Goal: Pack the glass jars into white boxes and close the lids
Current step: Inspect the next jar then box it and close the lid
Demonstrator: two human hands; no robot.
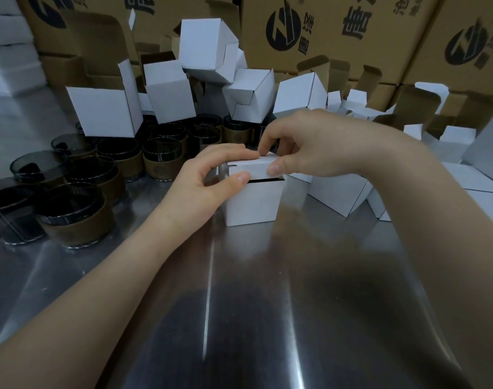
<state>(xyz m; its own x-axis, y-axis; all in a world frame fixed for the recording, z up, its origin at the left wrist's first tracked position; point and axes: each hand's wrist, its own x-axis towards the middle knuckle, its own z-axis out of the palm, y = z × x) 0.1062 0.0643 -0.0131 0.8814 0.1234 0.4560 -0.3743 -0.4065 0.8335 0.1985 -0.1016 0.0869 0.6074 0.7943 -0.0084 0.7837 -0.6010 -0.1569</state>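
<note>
- The white box [253,204] stands upright on the steel desk [239,304], just above the middle of the frame. Its lid [252,165] is folded down but not yet seated, and a dark slit shows between the lid's front edge and the front wall.
- The lid's left end is gripped by the left hand [214,175], with the fingers curled over the top and the thumb against the front edge.
- The lid's right front corner is pinched by the right hand [307,144], thumb in front and fingertips on top.
- Whether a jar sits inside cannot be seen, since the lid and hands cover the opening.
- The step in hand is judged to be tucking the front flap. The flap should be steered inside the front wall along its whole width before any pressing down, so that the card is not creased.
- Even pressure from both thumbs is advised. If one corner is driven in first, the flap may skew and the slit may stay open.
- The box should be steadied against the desk, as a light box could slide or tip while being pushed.
- Unpacked glass jars [71,214] with brown sleeves are clustered at the left of the frame, near the left forearm. The elbow should be kept away from them.
- Open empty boxes [166,94] are piled behind, in front of brown cartons [323,29] along the top of the frame.
</note>
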